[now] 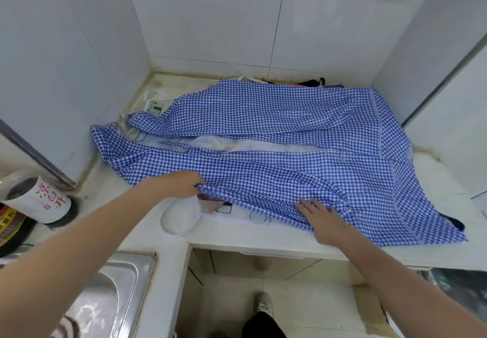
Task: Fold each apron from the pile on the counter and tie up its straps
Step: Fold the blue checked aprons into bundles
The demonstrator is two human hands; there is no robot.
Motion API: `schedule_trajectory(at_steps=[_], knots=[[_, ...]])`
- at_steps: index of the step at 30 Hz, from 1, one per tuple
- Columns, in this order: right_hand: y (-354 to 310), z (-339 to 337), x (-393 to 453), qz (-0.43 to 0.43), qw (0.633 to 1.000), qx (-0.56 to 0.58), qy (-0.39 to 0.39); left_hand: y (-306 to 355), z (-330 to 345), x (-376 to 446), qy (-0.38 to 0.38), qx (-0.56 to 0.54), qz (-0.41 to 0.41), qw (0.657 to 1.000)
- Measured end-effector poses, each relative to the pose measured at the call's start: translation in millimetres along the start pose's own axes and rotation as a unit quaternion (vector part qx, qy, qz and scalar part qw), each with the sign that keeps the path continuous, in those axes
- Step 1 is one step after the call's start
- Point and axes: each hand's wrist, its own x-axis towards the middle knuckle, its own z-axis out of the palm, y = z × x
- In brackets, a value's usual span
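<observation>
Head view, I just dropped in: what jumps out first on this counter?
A big blue-and-white checked apron lies spread across the white counter, both long sides folded in toward the middle. The left hand pinches its near edge, and the right hand lies flat on the cloth. A steel sink sits at lower left.

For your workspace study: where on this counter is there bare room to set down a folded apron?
Bare white counter lies left of the blue checked apron, and at the back-left corner. The front edge strip is narrow. The apron and cloths beneath crowd the middle and right.
</observation>
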Motion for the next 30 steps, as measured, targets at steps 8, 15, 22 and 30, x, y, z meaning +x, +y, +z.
schedule_trajectory(at_steps=[8,15,22,30], knots=[[59.6,-50.5,-15.8,0.061,0.995,0.07,-0.023,16.6,-47.0,5.7,-0.153,0.055,-0.057,0.985],[128.5,-140.7,14.7,0.052,0.981,0.179,-0.052,3.7,-128.0,35.4,-0.141,-0.072,-0.079,0.984],[177.4,-251.2,80.7,0.086,0.938,0.323,-0.088,-25.2,-210.4,98.0,-0.071,-0.198,-0.122,0.97],[204.5,-301.9,194.4,0.026,0.976,0.216,-0.011,-51.7,-238.1,203.2,0.098,-0.051,-0.149,0.983]])
